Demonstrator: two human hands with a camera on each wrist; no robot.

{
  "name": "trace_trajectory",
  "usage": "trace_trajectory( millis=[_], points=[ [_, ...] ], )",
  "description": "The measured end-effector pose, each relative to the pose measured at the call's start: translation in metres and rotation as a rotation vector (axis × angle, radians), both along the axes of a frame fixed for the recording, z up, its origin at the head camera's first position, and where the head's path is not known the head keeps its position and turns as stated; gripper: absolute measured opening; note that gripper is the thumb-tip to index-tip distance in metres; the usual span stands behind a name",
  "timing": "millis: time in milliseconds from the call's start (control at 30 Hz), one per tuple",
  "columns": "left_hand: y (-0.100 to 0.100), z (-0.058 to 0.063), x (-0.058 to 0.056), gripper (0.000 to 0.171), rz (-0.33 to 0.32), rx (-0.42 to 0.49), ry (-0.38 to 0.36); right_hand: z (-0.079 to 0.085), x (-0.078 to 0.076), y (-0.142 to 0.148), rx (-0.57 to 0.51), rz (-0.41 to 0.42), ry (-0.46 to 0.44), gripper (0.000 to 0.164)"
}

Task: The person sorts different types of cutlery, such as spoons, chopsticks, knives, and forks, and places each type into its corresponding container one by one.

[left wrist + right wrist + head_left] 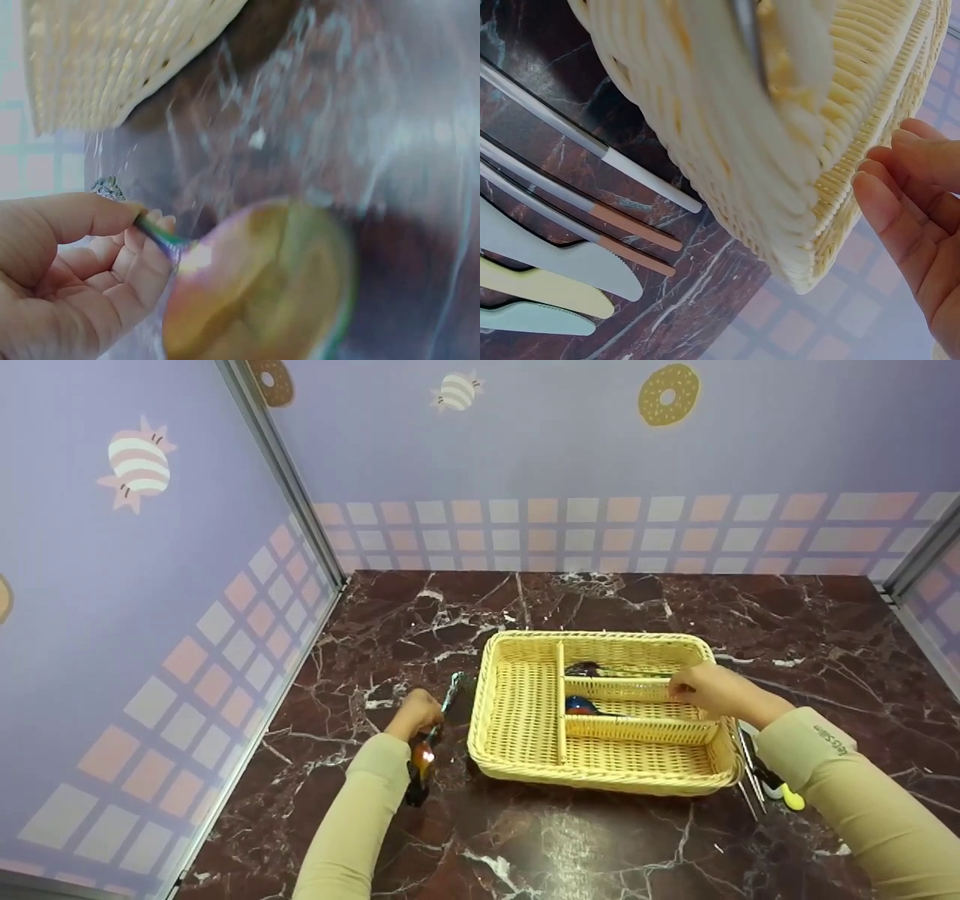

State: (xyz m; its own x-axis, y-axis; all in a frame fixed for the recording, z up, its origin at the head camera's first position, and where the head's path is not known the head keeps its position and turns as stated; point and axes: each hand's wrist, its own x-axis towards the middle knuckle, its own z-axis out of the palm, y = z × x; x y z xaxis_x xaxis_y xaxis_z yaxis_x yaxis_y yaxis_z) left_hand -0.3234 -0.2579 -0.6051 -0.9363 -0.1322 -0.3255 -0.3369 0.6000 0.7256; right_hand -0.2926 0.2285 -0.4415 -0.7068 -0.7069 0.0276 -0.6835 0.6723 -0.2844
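While the left hand [420, 711] pinched, an iridescent gold, broad-bowled metal spoon [259, 289] gleamed

Left of centre in the head view, beside a pale-yellow woven basket [521, 712], it looked light, stiff and slippery; its slim neck, between thumb and fingers, seemed a sure hold. Pink and green tinted its glossy bowl. The right hand's [711, 688] bent fingers showed nothing between them.

A shiny spoon [259, 281] is pinched at its slim neck between the thumb and fingers of the left hand [82, 274]. Its gold bowl, tinged with green and violet, is slightly blurred. Above, well apart from the spoon, part of a pale woven basket [120, 56] is seen. The dark desk [322, 127] is streaked with white veins and blurred by glare.
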Motion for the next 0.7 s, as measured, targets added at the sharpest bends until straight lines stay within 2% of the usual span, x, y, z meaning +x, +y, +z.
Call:
trace_trajectory(
  millis=[33,133,167,200,233,267,300,367,400,433,467,533,600,700],
  points=[
    [-0.009,-0.009,-0.007,0.013,-0.022,-0.027,0.036,0.000,0.000,0.000,-0.004,0.005,0.005,0.003],
    [-0.021,-0.009,-0.019,0.014,-0.053,-0.209,0.108,0.002,0.000,-0.002,-0.014,0.014,0.025,0.006],
    [-0.028,-0.016,-0.028,0.014,-0.069,-0.270,0.145,0.003,0.000,-0.003,-0.018,0.014,0.035,0.007],
    [-0.032,-0.017,-0.035,0.016,-0.086,-0.303,0.181,0.003,0.000,-0.004,-0.019,0.008,0.042,0.009],
    [-0.031,-0.010,-0.037,0.015,-0.084,-0.358,0.221,0.005,0.000,-0.005,-0.019,-0.003,0.044,0.010],
    [-0.028,0.000,-0.036,0.017,-0.090,-0.393,0.277,0.006,0.000,-0.007,-0.020,-0.016,0.050,0.011],
    [-0.024,0.012,-0.032,0.018,-0.092,-0.403,0.367,0.008,0.001,-0.009,-0.020,-0.031,0.057,0.012],
    [-0.003,0.059,-0.013,0.019,-0.120,-0.412,0.445,0.011,0.002,-0.014,-0.028,-0.057,0.078,0.014],
    [0.013,0.094,0.005,0.018,-0.137,-0.409,0.490,0.014,0.003,-0.016,-0.032,-0.065,0.097,0.013],
    [0.028,0.124,0.022,0.019,-0.149,-0.421,0.545,0.016,0.004,-0.018,-0.037,-0.068,0.118,0.014],
    [0.043,0.150,0.035,0.020,-0.167,-0.430,0.569,0.018,0.005,-0.021,-0.042,-0.071,0.145,0.014],
    [0.065,0.187,0.055,0.023,-0.224,-0.453,0.619,0.022,0.007,-0.025,-0.065,-0.067,0.207,0.018],
    [0.079,0.199,0.060,0.026,-0.284,-0.514,0.743,0.025,0.010,-0.031,-0.097,-0.060,0.270,0.022],
    [0.094,0.206,0.060,0.029,-0.359,-0.609,0.900,0.029,0.012,-0.040,-0.168,-0.052,0.357,0.025]
  ],
)
